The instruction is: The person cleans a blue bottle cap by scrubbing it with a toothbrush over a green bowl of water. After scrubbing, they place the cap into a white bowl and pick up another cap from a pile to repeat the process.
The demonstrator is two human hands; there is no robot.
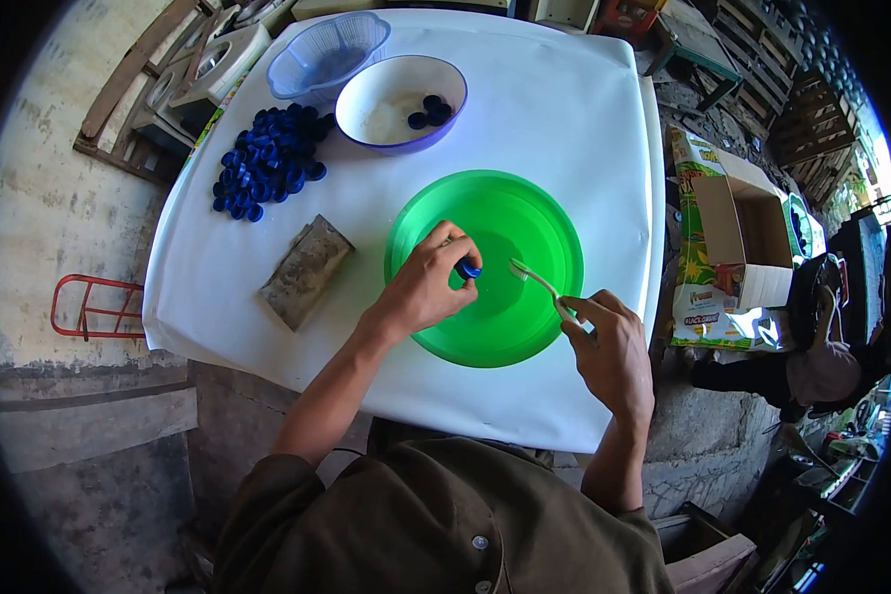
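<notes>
Over the left part of a green basin point(495, 348), my left hand point(434, 277) is closed on a blue bottle cap point(468, 268), held between thumb and fingers. My right hand point(609, 346), at the basin's right edge, grips the handle of a toothbrush point(540, 282). The brush head points left over the basin, a short gap from the cap. A heap of blue caps point(267, 163) lies at the upper left of the white-covered table point(554, 109). Several more caps point(431, 112) sit inside a white bowl with a purple outside point(401, 148).
A pale blue basket point(327, 59) stands behind the heap. Left of the basin lies a worn, stained block or packet point(307, 270). Beyond the table's right edge is an open cardboard box point(747, 228). Another person point(822, 376) is at the far right.
</notes>
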